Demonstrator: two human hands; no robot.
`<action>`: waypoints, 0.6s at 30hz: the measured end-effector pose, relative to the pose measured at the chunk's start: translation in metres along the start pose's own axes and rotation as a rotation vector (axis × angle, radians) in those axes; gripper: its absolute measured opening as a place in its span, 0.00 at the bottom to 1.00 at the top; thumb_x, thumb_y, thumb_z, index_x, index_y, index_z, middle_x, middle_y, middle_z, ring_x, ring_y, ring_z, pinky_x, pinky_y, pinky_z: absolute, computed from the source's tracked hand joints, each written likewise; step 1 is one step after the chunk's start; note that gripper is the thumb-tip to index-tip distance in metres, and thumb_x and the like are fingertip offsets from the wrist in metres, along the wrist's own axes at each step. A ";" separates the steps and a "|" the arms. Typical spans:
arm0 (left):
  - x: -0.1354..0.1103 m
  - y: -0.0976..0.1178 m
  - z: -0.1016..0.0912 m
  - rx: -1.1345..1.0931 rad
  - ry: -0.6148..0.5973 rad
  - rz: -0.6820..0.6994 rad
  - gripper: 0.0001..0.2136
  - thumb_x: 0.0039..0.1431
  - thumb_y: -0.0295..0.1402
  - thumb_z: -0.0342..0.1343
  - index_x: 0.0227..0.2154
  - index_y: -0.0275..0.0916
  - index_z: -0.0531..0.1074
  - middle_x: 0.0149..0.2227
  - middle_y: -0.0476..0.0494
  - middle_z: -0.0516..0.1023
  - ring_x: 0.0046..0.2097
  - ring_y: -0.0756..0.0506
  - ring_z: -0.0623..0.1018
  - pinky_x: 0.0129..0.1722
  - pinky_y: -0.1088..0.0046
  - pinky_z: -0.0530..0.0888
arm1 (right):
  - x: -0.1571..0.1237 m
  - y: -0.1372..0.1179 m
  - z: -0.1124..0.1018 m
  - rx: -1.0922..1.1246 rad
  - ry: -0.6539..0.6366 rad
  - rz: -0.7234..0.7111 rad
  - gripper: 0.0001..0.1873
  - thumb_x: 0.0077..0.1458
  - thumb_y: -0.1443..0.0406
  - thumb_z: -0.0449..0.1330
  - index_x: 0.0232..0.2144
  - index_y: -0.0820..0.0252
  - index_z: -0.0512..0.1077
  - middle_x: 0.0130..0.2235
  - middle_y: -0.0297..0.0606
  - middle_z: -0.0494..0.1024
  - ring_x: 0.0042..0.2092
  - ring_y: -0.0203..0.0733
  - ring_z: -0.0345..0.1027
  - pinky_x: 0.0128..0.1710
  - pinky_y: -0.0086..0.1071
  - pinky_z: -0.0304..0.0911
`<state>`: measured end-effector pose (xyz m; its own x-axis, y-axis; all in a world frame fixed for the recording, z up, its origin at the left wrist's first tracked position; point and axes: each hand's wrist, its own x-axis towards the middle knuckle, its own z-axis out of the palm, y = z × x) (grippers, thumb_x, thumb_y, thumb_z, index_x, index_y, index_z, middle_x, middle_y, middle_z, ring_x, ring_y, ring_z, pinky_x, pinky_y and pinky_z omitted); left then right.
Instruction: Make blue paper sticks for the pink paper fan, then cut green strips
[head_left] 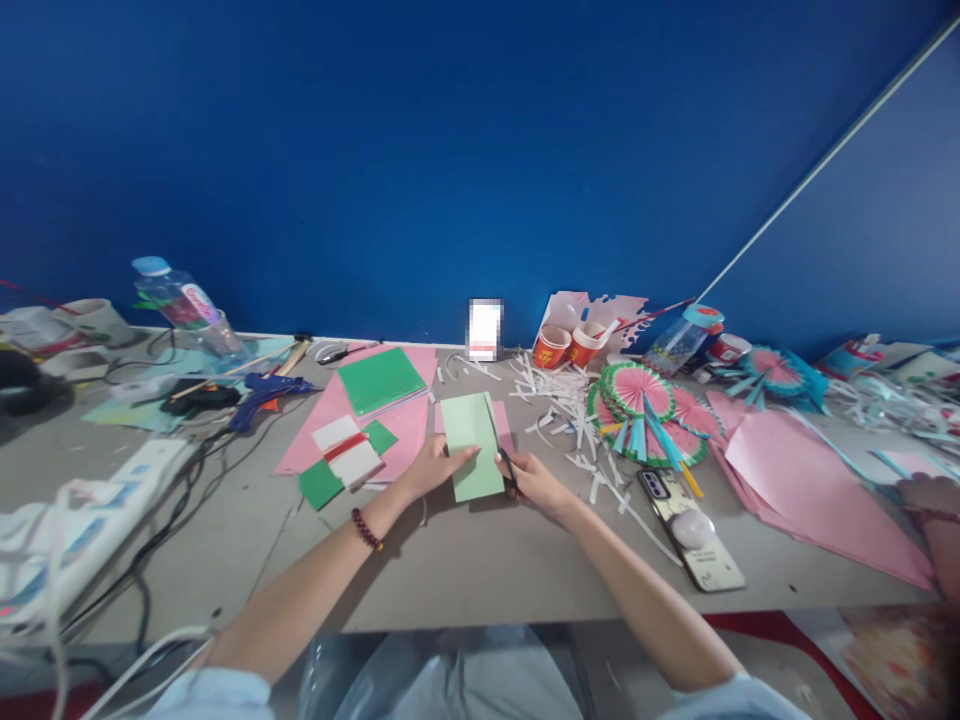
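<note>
A sheet of light green paper (pixel 471 455) is held upright in front of me over the table. My left hand (pixel 437 466) grips its left edge, with the thumb lying across the front. At its right edge, my right hand (pixel 538 484) is closed around black-handled scissors (pixel 509 468); the blades are hard to make out against the paper. Behind the sheet lies pink paper (pixel 412 430). Left of my left hand are green card (pixel 382 380) and white pieces with a red band (pixel 348 452).
White paper strips (pixel 566 410) and pink-green paper fans (pixel 637 400) lie to the right, near a phone (pixel 694 535). Red cups (pixel 553 345) stand behind. At left are a blue glue gun (pixel 262 395), a bottle (pixel 176 295) and a power strip (pixel 101 530). Another person's hand (pixel 930 495) is far right.
</note>
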<state>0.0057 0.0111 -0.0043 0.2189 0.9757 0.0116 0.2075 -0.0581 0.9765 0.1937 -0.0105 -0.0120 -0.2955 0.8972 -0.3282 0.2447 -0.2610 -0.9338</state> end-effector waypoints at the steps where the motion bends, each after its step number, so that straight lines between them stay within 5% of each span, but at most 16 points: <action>1: 0.000 -0.001 0.000 0.011 -0.003 -0.006 0.17 0.45 0.44 0.60 0.17 0.37 0.62 0.16 0.53 0.61 0.20 0.53 0.61 0.15 0.78 0.58 | 0.000 0.000 0.000 0.001 -0.003 -0.001 0.30 0.45 0.39 0.53 0.18 0.60 0.61 0.13 0.26 0.58 0.15 0.26 0.46 0.14 0.24 0.39; 18: 0.005 -0.017 0.000 0.099 -0.013 -0.038 0.20 0.43 0.48 0.60 0.17 0.37 0.61 0.17 0.54 0.58 0.20 0.54 0.59 0.15 0.79 0.56 | 0.004 0.005 -0.001 0.030 -0.013 -0.015 0.32 0.41 0.37 0.54 0.18 0.61 0.63 0.13 0.26 0.58 0.14 0.25 0.45 0.13 0.24 0.40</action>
<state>0.0039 0.0172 -0.0207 0.2215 0.9747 -0.0290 0.3088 -0.0419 0.9502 0.1948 -0.0080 -0.0178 -0.3111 0.8962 -0.3162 0.2124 -0.2587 -0.9423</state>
